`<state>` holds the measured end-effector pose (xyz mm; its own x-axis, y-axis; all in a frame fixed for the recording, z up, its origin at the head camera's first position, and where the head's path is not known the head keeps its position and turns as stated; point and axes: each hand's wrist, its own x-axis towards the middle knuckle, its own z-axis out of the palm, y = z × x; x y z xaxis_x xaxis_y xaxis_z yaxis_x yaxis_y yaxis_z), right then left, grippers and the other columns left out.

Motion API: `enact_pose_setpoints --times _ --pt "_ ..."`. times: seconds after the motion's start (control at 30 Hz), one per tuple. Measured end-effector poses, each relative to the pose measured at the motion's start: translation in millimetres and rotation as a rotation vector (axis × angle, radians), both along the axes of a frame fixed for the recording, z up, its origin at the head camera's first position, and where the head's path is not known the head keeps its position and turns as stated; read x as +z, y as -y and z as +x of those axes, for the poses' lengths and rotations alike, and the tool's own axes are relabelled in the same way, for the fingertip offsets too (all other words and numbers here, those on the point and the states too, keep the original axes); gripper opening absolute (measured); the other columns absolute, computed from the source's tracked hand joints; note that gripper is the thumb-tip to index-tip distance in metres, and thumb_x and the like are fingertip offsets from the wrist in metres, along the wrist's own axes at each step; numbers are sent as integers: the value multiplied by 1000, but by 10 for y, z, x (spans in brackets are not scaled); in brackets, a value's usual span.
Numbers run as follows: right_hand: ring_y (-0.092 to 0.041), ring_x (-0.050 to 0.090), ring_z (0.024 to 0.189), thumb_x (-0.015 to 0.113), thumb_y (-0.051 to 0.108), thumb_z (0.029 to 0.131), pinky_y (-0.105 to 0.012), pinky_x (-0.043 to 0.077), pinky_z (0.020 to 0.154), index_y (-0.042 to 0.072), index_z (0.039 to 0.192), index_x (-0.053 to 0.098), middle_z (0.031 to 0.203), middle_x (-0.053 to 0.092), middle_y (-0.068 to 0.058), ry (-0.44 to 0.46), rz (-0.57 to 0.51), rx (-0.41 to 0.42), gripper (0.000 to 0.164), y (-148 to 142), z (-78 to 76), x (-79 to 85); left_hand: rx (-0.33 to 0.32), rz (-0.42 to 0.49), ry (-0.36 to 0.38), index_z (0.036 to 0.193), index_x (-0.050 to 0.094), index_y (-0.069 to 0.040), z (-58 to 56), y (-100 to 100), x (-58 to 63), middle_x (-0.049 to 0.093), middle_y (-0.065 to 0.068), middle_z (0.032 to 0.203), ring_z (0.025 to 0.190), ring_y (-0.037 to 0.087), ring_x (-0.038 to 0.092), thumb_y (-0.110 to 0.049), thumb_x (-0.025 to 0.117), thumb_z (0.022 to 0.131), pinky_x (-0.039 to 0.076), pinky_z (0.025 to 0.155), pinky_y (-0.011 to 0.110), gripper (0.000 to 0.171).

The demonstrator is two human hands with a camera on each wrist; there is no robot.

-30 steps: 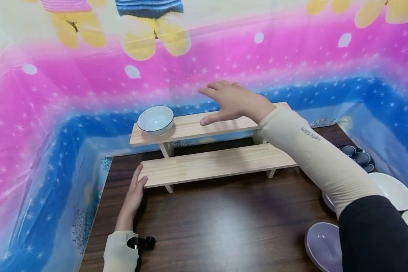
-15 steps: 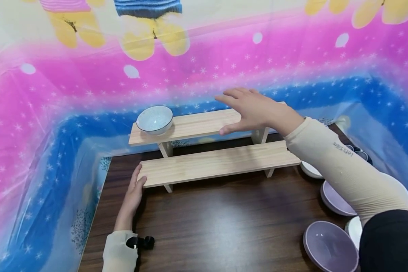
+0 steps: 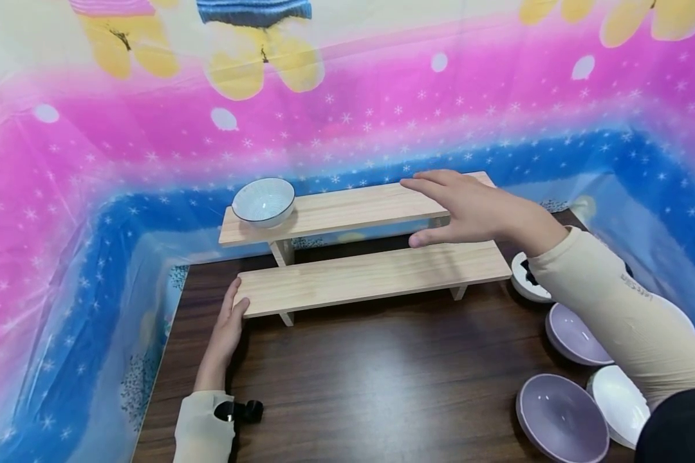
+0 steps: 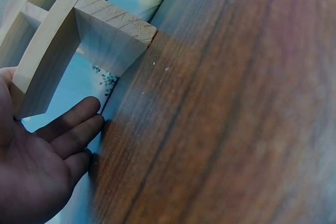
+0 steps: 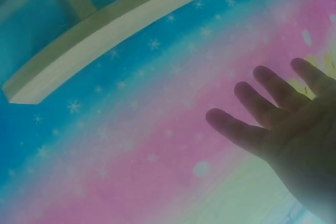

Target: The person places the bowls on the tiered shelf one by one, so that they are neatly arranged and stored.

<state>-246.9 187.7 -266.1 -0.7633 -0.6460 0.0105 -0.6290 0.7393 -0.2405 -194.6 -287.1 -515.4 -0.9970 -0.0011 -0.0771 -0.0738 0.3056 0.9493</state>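
A two-tier wooden shelf (image 3: 376,276) stands on the dark wooden table (image 3: 370,379). My left hand (image 3: 226,325) holds the lower board's left end, its thumb at the front corner and a finger along the end. In the left wrist view, several other fingers (image 4: 79,135) extend loosely below that board. A pale bowl with a dark rim (image 3: 264,202) sits on the upper board's left end. My right hand (image 3: 475,209), with fingers spread and holding nothing, is over the right part of the shelf; whether it touches the wood is unclear.
Purple bowls (image 3: 563,418), a white bowl (image 3: 618,402) and a smaller white dish (image 3: 527,283) stand along the table's right side. My right forearm partly covers other dishes there. A pink and blue patterned sheet (image 3: 353,128) hangs behind the table.
My right hand has moved right and lower across the shelf, fingers still spread, and more bowls show as the forearm shifts. My left hand and the dark-rimmed bowl have stayed put.
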Motion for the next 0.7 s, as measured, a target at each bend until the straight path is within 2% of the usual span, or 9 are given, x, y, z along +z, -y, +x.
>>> enact_pose_setpoints --times 0.2,0.43,0.7 --pt "-40 24 157 75 63 90 -66 26 120 16 168 31 170 29 -17 4 -46 -12 101 -183 140 -136 -1 7 -11 172 4 -26 -2 -4 -3 -4 6 177 161 35 -5 -36 38 115 4 124 65 67" --pt "-44 32 152 81 59 88 -67 27 118 10 164 38 165 37 -23 -47 -63 -29 100 -412 302 -345 3 22 -19 172 5 -21 -3 4 -7 -3 10 177 161 37 -4 -32 38 115 4 124 65 67" --pt "-42 34 151 83 55 87 -70 27 115 14 165 38 164 39 -19 -93 -71 -72 99 -680 535 -523 -7 32 -26 172 3 -24 -24 -5 -30 -4 8 177 161 35 -3 -33 37 115 5 124 63 67"
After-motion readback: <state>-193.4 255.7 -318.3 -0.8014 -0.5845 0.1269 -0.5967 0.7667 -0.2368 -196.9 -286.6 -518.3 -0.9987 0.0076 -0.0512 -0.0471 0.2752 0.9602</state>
